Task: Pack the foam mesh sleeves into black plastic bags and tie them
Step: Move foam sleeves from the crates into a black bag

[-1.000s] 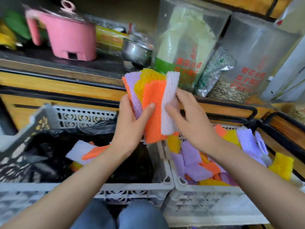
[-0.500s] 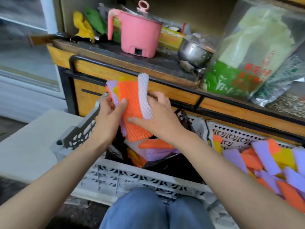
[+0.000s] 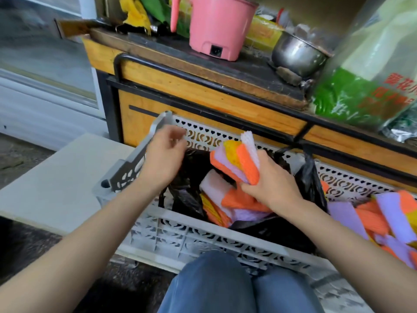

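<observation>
My right hand (image 3: 268, 185) grips a stack of foam mesh sleeves (image 3: 237, 160), orange, yellow, lilac and white, just above the open black plastic bag (image 3: 187, 197). The bag lines a grey perforated crate (image 3: 187, 236) and holds more sleeves (image 3: 228, 204) in the same colours. My left hand (image 3: 163, 154) hovers over the bag's left rim with fingers loosely curled, holding nothing. A second pile of loose sleeves (image 3: 383, 213) lies in the crate to the right.
Behind the crates stands a wooden counter (image 3: 203, 91) with a black rail. On it sit a pink electric pot (image 3: 220, 23), a steel bowl (image 3: 297, 54) and a large clear bag with green print (image 3: 365, 86). A pale board (image 3: 52, 184) lies left; my knees (image 3: 225, 288) are below.
My left hand has let go of the stack and moved left. My right hand alone has lowered the sleeves toward the bag's mouth.
</observation>
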The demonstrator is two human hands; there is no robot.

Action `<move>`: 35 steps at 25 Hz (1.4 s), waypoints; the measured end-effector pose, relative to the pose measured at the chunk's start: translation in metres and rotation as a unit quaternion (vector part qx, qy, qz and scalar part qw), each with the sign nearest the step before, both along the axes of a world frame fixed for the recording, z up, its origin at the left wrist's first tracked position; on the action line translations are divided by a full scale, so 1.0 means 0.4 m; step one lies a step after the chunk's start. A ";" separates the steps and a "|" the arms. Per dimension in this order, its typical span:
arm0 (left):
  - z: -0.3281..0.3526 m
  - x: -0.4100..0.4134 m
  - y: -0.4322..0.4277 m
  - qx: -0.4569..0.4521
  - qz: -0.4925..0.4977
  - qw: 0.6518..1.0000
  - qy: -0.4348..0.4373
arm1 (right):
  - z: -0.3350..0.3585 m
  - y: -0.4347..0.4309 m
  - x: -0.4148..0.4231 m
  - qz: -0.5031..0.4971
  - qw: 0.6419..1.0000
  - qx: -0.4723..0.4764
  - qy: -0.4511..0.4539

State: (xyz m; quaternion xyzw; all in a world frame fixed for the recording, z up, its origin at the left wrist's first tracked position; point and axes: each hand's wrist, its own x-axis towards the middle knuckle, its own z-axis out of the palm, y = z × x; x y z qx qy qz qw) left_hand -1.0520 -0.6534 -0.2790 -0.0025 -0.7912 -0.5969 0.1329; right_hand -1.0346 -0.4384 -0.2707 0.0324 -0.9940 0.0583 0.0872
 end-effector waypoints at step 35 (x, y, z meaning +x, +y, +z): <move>0.088 0.045 -0.159 0.024 0.062 0.996 -0.063 | -0.064 -0.203 -0.079 0.322 0.925 0.070 -0.191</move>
